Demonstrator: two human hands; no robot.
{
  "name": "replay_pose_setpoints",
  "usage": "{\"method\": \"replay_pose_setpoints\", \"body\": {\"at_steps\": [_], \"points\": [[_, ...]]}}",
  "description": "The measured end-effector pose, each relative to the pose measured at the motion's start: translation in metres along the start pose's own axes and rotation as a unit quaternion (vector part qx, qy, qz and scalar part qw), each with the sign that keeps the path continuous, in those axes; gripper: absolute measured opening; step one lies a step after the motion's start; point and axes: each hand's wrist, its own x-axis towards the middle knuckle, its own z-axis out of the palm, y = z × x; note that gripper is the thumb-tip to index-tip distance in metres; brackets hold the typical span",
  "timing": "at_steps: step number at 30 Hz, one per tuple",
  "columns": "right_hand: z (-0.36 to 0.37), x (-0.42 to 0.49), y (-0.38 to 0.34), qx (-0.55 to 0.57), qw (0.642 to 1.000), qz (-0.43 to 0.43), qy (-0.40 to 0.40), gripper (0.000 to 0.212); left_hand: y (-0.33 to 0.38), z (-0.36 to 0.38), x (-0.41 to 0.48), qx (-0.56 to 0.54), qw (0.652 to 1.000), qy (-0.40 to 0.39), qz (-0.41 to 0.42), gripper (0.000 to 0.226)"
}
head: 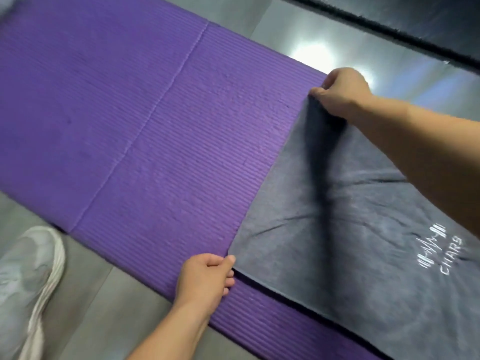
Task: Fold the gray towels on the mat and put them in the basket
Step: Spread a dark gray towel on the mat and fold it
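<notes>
A dark gray towel (345, 229) with white lettering lies spread on the right part of the purple ribbed mat (145, 120). My left hand (205, 276) pinches the towel's near left corner, low on the mat. My right hand (340, 92) pinches the far left corner at the mat's far edge, and its forearm crosses over the towel. A dark shadow and a few creases run across the cloth. No basket is in view.
The mat lies on a glossy gray floor (298, 35). A white and gray shoe (28, 279) stands on the floor at the lower left, next to the mat. A black bar (389, 29) runs across the upper right corner.
</notes>
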Motion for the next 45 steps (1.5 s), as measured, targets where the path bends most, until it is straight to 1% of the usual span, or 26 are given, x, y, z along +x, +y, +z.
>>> {"method": "replay_pose_setpoints", "body": {"at_steps": [4, 5, 7, 9, 12, 14, 16, 20, 23, 25, 27, 29, 30, 31, 32, 33, 34, 35, 36, 37, 38, 40, 42, 44, 45], "points": [[0.001, 0.005, 0.005, 0.059, 0.998, -0.01, 0.01, 0.016, -0.006, -0.001, -0.009, -0.102, 0.993, -0.015, -0.053, 0.014], [0.001, 0.006, 0.006, 0.074, 0.997, -0.007, 0.017, 0.015, -0.007, 0.0, -0.011, -0.15, 0.985, -0.024, -0.08, 0.012], [0.002, 0.009, 0.01, 0.105, 0.994, 0.007, 0.032, 0.014, -0.005, 0.0, -0.017, -0.28, 0.949, -0.041, -0.139, 0.01], [0.003, 0.01, 0.011, 0.138, 0.989, 0.026, 0.053, 0.015, 0.0, -0.001, -0.023, -0.391, 0.903, -0.064, -0.166, 0.009], [0.004, 0.01, 0.01, 0.171, 0.983, 0.04, 0.06, 0.022, 0.005, 0.0, -0.034, -0.502, 0.847, -0.087, -0.154, 0.014], [0.005, 0.011, 0.008, 0.17, 0.983, 0.035, 0.054, 0.022, 0.004, 0.003, -0.039, -0.547, 0.822, -0.082, -0.134, 0.018], [0.007, 0.014, 0.008, 0.192, 0.98, 0.022, 0.047, 0.022, 0.002, 0.007, -0.04, -0.561, 0.816, -0.066, -0.119, 0.02], [0.016, 0.016, 0.001, 0.208, 0.977, -0.01, 0.038, 0.025, -0.004, 0.012, -0.029, -0.53, 0.845, 0.014, -0.074, 0.018], [0.023, 0.018, -0.008, 0.18, 0.981, -0.053, 0.041, 0.022, -0.007, 0.007, -0.019, -0.471, 0.879, 0.076, -0.006, 0.02], [0.028, 0.016, -0.017, 0.164, 0.983, -0.071, 0.046, 0.017, -0.005, 0.003, -0.015, -0.405, 0.905, 0.129, 0.033, 0.022], [0.033, 0.012, -0.027, 0.138, 0.985, -0.083, 0.053, 0.013, -0.008, -0.002, -0.004, -0.328, 0.927, 0.177, 0.048, 0.026], [0.036, 0.007, -0.034, 0.09, 0.99, -0.101, 0.048, 0.02, -0.015, -0.01, 0.007, -0.237, 0.94, 0.232, 0.077, 0.018], [0.037, 0.003, -0.036, 0.061, 0.99, -0.114, 0.049, 0.027, -0.017, -0.014, 0.012, -0.164, 0.939, 0.282, 0.112, 0.019], [0.039, -0.007, -0.036, 0.031, 0.989, -0.134, 0.05, 0.035, -0.017, -0.017, 0.013, -0.07, 0.927, 0.329, 0.164, 0.028], [0.041, -0.021, -0.033, 0.001, 0.985, -0.164, 0.056, 0.043, -0.014, -0.017, 0.012, 0.025, 0.905, 0.348, 0.243, 0.034], [0.045, -0.041, -0.029, -0.018, 0.976, -0.209, 0.061, 0.049, -0.007, -0.012, 0.009, 0.114, 0.879, 0.33, 0.324, 0.037], [0.049, -0.065, -0.022, -0.029, 0.964, -0.259, 0.058, 0.051, 0.002, -0.003, 0.007, 0.187, 0.861, 0.278, 0.382, 0.042], [0.055, -0.094, -0.013, -0.039, 0.952, -0.301, 0.046, 0.052, 0.01, 0.006, 0.009, 0.257, 0.845, 0.219, 0.414, 0.048], [0.063, -0.121, 0.001, -0.056, 0.942, -0.328, 0.032, 0.052, 0.015, 0.016, 0.014, 0.327, 0.823, 0.174, 0.431, 0.055], [0.07, -0.148, 0.017, -0.081, 0.937, -0.339, 0.019, 0.054, 0.019, 0.024, 0.023, 0.396, 0.795, 0.148, 0.435, 0.062], [0.075, -0.172, 0.036, -0.113, 0.934, -0.34, 0.0, 0.057, 0.022, 0.029, 0.031, 0.456, 0.765, 0.138, 0.433, 0.067], [0.079, -0.216, 0.074, -0.176, 0.923, -0.339, -0.041, 0.065, 0.023, 0.03, 0.046, 0.528, 0.722, 0.136, 0.425, 0.073], [0.077, -0.245, 0.103, -0.212, 0.899, -0.375, -0.074, 0.069, 0.02, 0.026, 0.054, 0.551, 0.707, 0.138, 0.422, 0.075], [0.073, -0.255, 0.116, -0.219, 0.878, -0.416, -0.09, 0.069, 0.018, 0.024, 0.057, 0.552, 0.705, 0.14, 0.422, 0.077], [0.069, -0.254, 0.117, -0.213, 0.876, -0.424, -0.091, 0.068, 0.018, 0.024, 0.055, 0.548, 0.709, 0.141, 0.421, 0.078]]}}
